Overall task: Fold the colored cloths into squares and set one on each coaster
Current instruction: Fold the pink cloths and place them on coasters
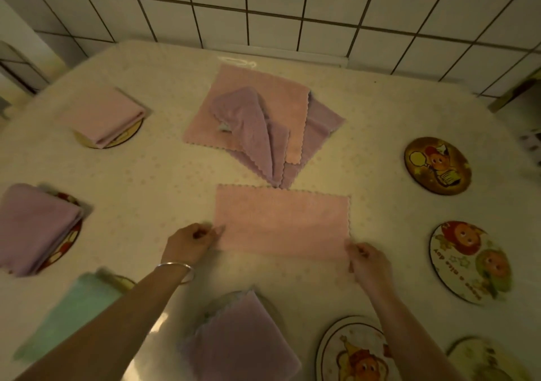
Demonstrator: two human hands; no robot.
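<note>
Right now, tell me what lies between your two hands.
In the head view, the pink cloth, folded to a rectangle, spans the gap: the left hand pinches its near left corner, the right hand its near right corner.

Two bare forearms, no sleeves, reaching into view from the lower edge. Wearing a thin silver bangle (178, 268) at the wrist just behind the left hand (188, 241). Showing nothing worn near the right hand (367, 262).

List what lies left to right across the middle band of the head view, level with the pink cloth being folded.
Folded purple cloth on a coaster → left hand → pink cloth → right hand → bare coaster.
</note>
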